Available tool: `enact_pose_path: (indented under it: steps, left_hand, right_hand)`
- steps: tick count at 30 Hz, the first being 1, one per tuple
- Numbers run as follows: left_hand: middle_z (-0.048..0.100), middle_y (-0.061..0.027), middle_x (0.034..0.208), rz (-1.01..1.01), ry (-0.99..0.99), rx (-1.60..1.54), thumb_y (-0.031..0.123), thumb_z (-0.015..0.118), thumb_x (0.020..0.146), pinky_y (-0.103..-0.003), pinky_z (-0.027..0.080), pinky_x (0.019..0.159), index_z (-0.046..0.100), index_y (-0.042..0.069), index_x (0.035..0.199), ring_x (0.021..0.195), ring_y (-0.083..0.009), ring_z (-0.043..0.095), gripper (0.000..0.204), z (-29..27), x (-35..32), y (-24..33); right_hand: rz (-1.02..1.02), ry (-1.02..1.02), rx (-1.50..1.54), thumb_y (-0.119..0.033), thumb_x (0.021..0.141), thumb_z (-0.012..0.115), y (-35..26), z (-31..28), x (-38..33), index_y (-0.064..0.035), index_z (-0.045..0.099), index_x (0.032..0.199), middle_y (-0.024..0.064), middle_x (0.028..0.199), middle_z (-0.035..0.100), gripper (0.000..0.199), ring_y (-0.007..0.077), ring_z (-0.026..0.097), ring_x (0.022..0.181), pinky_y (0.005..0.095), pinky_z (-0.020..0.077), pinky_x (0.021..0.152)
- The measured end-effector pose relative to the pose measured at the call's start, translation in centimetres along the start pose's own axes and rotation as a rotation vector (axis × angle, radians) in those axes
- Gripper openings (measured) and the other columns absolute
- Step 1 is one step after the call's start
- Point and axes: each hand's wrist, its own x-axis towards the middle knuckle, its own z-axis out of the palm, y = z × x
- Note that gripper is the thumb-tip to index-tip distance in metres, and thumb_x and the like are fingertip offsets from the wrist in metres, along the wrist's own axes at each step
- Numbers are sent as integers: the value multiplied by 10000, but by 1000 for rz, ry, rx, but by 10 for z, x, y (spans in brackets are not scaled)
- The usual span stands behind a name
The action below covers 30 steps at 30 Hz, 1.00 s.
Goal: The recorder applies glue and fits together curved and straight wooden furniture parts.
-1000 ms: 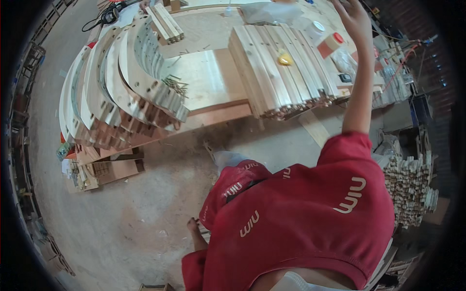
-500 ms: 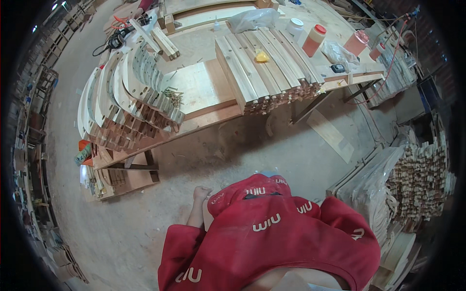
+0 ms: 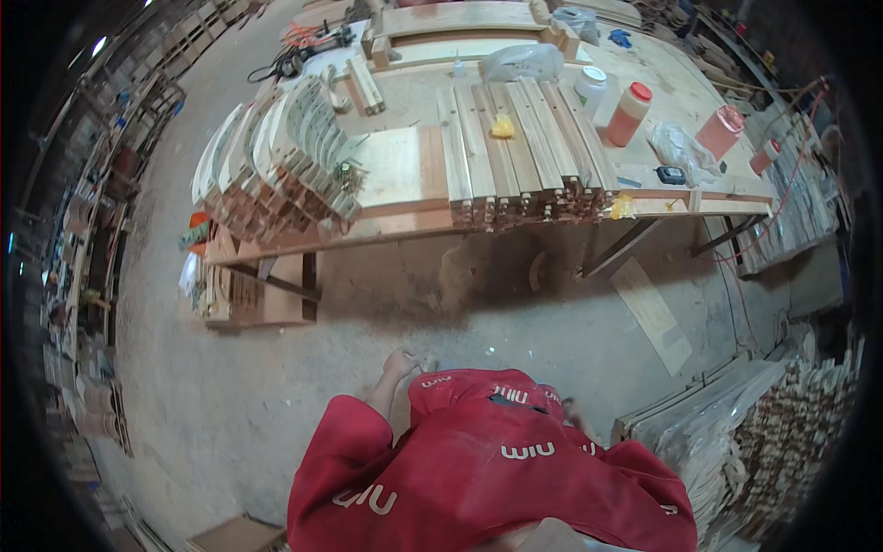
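Observation:
My left hand [image 3: 401, 363] hangs low over the concrete floor beside my red clothing [image 3: 432, 460]. Its fingers look curled in, and nothing shows in them. Only a small part of my right hand [image 3: 572, 411] peeks out past the clothing on the right; its fingers are hidden. Both hands are apart from the workbench [image 3: 395, 221] in front of me. On that bench lie a stack of straight wooden slats [image 3: 520, 138], with a small yellow lump [image 3: 502, 127] on top, and a stack of curved wooden pieces with holes [image 3: 276, 166].
Right of the slats stand a white jar [image 3: 590, 87] and a red-capped bottle [image 3: 629, 115]. A wooden frame [image 3: 460, 37] lies at the back. Plastic-wrapped wood [image 3: 690, 432] is piled at the right. A flat board [image 3: 651, 313] rests on the floor under the bench.
The view has shifted, so the bench sits further right and higher. Part of my right hand has come into sight. The stacks on the bench look the same.

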Motion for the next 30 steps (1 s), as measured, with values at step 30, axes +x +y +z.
enact_pose_path:
  steps: [30]
  left_hand:
    - [657, -181, 794, -508, 333, -391, 377, 612, 775, -367, 494, 749, 657, 1, 869, 786, -312, 644, 390, 69, -258, -268]
  right_hand:
    - [-354, -749, -571, -365, 815, 596, -324, 100, -22, -136, 613, 1007, -12, 861, 624, 299, 86, 556, 748, 259, 454, 638]
